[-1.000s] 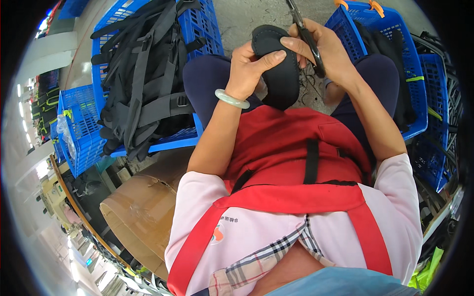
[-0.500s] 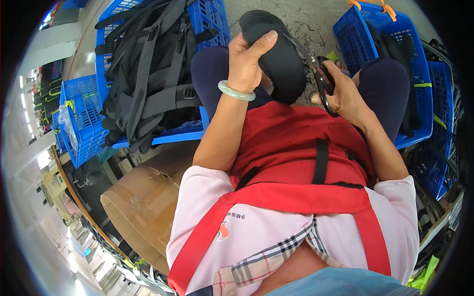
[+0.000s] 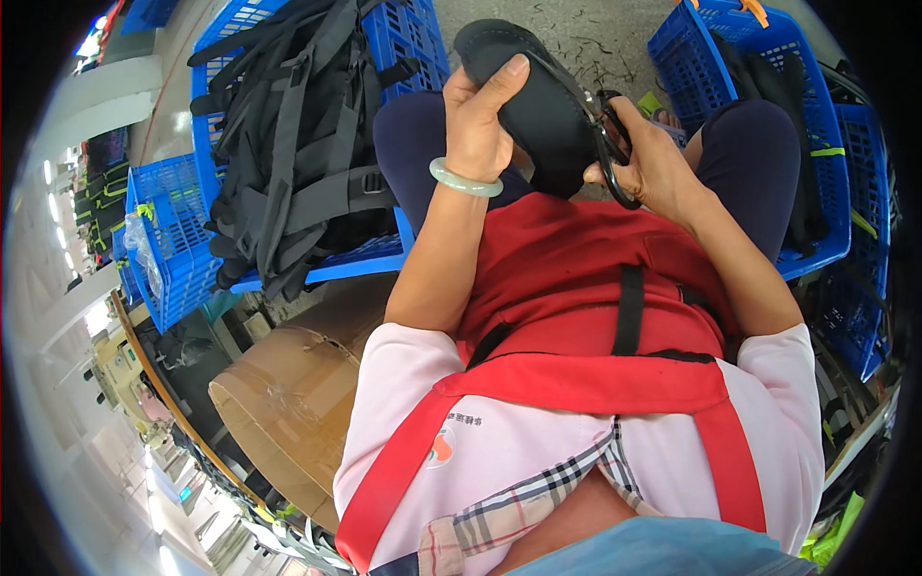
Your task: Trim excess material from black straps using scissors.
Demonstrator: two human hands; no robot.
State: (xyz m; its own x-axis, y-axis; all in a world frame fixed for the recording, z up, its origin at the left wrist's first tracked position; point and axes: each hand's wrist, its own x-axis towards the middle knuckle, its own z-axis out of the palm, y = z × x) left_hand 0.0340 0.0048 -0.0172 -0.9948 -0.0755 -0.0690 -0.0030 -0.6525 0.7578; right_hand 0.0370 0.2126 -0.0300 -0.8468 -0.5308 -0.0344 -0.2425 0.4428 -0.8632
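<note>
Both arms come up from the bottom of the picture and bend in toward the top middle. The left hand [image 3: 477, 120] is raised, with its back facing us. Its fingers are curled and its thumb points up and to the right, pressing down in a grip. The left wrist is straight. The right hand [image 3: 645, 158] sits just to the right, a bit lower. Its fingers are curled shut in a grip too. Both forearms are bare.

Matt black fabric pad [image 3: 538, 101], dark metal scissors [image 3: 607, 144], glossy green stone bangle [image 3: 464, 180], blue plastic lattice crates [image 3: 173, 240], red cloth apron [image 3: 576, 278]
</note>
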